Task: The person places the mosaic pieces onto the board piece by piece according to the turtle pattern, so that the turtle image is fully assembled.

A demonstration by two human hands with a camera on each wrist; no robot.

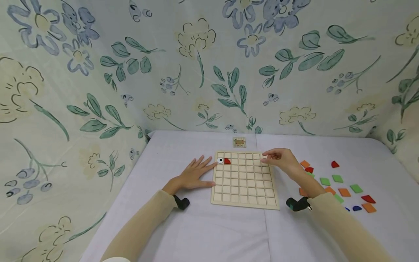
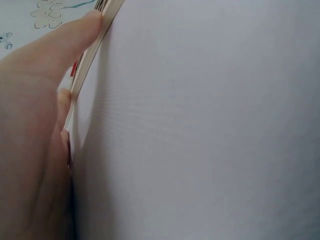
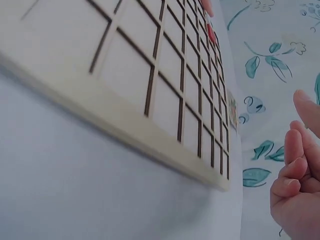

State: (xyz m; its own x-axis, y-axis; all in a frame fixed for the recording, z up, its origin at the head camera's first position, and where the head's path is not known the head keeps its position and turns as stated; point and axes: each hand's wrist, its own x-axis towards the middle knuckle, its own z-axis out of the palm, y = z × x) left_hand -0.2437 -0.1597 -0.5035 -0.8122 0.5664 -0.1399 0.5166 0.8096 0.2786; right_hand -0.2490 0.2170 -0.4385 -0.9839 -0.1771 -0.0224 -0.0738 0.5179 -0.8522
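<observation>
A wooden grid board (image 1: 246, 180) lies flat on the cloth-covered table between both hands. In its upper left cells sit a white tile with a black dot (image 1: 220, 160) and, beside it, a red piece with a curved edge (image 1: 227, 161). My left hand (image 1: 195, 175) rests spread at the board's left side, thumb and a fingertip touching its edge. Over the upper right corner hovers my right hand (image 1: 282, 159), thumb and index apart, the other fingers curled. Nothing shows between the fingers of the right hand (image 3: 302, 175) in the right wrist view.
Loose orange (image 1: 344, 192), green (image 1: 356, 188), red (image 1: 368, 199) and blue (image 1: 356, 208) pieces lie scattered right of the board, some partly behind the right forearm. A small patterned card (image 1: 239, 142) lies beyond the board. A floral curtain (image 1: 203, 72) hangs behind the table.
</observation>
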